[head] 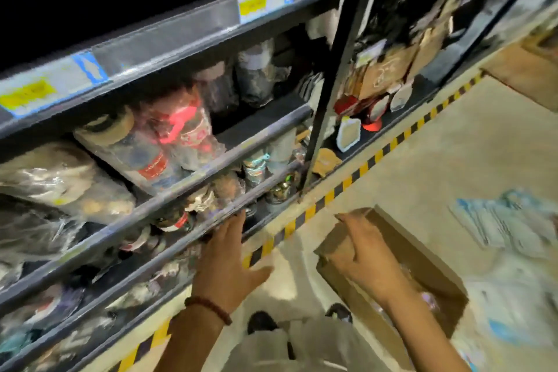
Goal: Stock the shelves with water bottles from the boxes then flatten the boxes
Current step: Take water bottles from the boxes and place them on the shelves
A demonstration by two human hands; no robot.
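Dark metal shelves (pixel 193 172) run along the left, packed with shrink-wrapped bottles (pixel 157 142). An open brown cardboard box (pixel 422 254) stands on the floor at the lower right, with blurred wrapped contents inside. My left hand (pixel 229 266) is open, fingers straight, its fingertips at the edge of a lower shelf. My right hand (pixel 365 254) hovers over the box's near flap with relaxed fingers and holds nothing. The picture is blurred by motion.
A yellow-and-black striped line (pixel 347 184) marks the floor along the shelf base. Plastic-wrapped packs (pixel 513 226) lie on the floor at the right. More cardboard (pixel 519 69) lies at the upper right. My shoes (pixel 262 323) show below. A black upright post (pixel 335 69) divides the shelving.
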